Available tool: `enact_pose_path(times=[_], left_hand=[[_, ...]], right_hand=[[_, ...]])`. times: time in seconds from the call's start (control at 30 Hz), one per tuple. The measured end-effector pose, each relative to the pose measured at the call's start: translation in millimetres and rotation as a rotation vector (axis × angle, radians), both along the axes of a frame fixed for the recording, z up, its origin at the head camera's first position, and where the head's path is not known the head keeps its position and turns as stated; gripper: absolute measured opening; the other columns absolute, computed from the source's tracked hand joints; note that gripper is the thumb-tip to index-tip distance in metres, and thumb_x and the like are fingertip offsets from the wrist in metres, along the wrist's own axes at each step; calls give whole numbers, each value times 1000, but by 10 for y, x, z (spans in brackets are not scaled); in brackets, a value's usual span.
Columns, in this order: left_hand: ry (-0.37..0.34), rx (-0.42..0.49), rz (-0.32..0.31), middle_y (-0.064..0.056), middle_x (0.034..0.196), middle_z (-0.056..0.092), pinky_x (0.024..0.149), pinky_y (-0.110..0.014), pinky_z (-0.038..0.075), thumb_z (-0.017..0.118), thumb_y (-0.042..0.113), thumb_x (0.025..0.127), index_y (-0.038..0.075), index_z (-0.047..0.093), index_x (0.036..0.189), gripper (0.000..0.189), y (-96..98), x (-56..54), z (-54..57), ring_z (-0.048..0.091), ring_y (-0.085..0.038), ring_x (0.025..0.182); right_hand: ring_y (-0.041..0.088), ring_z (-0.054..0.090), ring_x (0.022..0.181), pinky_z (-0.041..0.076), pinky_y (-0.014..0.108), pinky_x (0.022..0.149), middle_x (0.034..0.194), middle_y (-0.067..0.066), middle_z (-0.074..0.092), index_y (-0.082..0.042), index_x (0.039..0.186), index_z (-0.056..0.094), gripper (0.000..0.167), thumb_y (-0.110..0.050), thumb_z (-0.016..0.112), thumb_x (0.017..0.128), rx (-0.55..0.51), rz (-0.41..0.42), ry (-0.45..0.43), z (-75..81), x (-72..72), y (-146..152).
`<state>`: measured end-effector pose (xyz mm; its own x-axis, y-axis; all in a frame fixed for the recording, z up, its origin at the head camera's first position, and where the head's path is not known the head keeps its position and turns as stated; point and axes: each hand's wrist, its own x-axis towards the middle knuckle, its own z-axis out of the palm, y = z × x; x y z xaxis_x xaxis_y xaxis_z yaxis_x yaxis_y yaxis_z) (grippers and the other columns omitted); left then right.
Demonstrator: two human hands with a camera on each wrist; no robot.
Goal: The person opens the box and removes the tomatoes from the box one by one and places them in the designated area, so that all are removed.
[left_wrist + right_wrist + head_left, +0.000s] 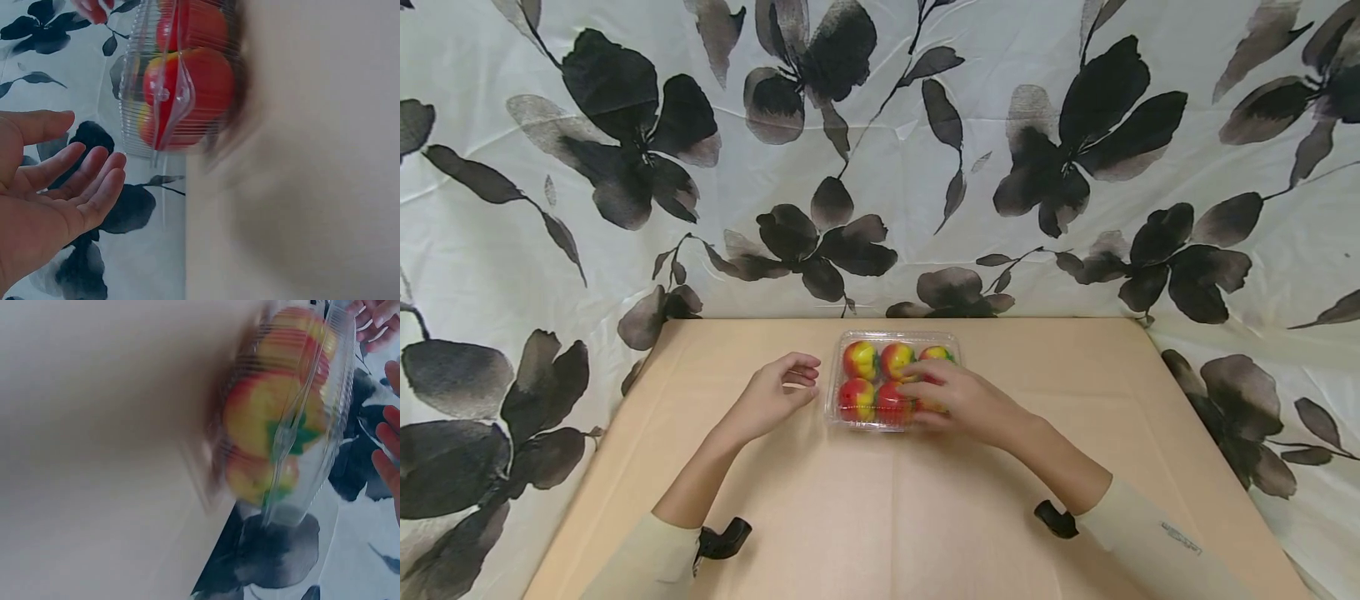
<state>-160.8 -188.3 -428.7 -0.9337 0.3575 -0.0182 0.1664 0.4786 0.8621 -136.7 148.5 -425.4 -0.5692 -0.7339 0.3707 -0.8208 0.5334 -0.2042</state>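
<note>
Your left grip, released, lies just beside the left edge of a clear box; your right grip, also released, over its right side. Box: red-yellow fruit, six showing; near pale bench's far edge, midway. Floral cloth behind.

A light tan tabletop spreads beneath a clear plastic clamshell box, which rests directly on it with the lid down. The tabletop's straight far edge runs just beyond the clamshell box; its left and right edges lie well apart from the box, about equally far on either side, splaying outward toward the near side. On the near side of the box, a faint crease runs along the surface, and soft shadows fall left and right of it.
</note>
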Motion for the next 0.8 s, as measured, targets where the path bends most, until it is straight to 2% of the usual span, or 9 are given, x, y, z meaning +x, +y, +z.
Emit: enact_pose_path(times=[0.17, 0.3, 0.53, 0.67, 0.8], left_hand=[[39, 6, -15, -20, 121, 67, 101, -50, 59, 72, 4, 94, -2, 59, 133, 41, 88, 23, 117, 67, -32, 111], [98, -16, -61, -21, 123, 66, 103, -57, 56, 72, 5, 94, -1, 59, 133, 42, 183, 44, 196, 66, -34, 113], [116, -53, -137, -9, 123, 68, 101, -51, 59, 77, 10, 92, 5, 64, 127, 38, 406, 90, 330, 65, -30, 115], [161, -69, -188, -9, 122, 67, 101, -50, 59, 81, 9, 89, 5, 65, 126, 41, 543, 116, 366, 66, -28, 113], [190, -101, -236, -6, 121, 66, 101, -49, 59, 83, 10, 87, 7, 65, 125, 42, 686, 140, 379, 63, -25, 115]], right_hand=[[23, 58, 127, 59, 41, 102, 134, 6, 65, -18, 129, 72, 50, -27, 88, 82, 2, -47, -72, -8, 27, 135], [26, 58, 128, 59, 44, 102, 136, 6, 64, -17, 127, 72, 49, -24, 89, 82, -17, -108, -131, -20, 65, 256], [31, 57, 131, 57, 52, 103, 138, 6, 62, -16, 130, 71, 47, -20, 85, 86, -93, -217, -301, -70, 108, 482], [27, 60, 130, 54, 52, 107, 136, 4, 64, -14, 129, 70, 48, -18, 86, 84, -157, -231, -321, -109, 107, 595], [25, 64, 125, 56, 50, 104, 131, 2, 66, -13, 128, 71, 49, -15, 88, 82, -220, -235, -319, -168, 116, 688]])
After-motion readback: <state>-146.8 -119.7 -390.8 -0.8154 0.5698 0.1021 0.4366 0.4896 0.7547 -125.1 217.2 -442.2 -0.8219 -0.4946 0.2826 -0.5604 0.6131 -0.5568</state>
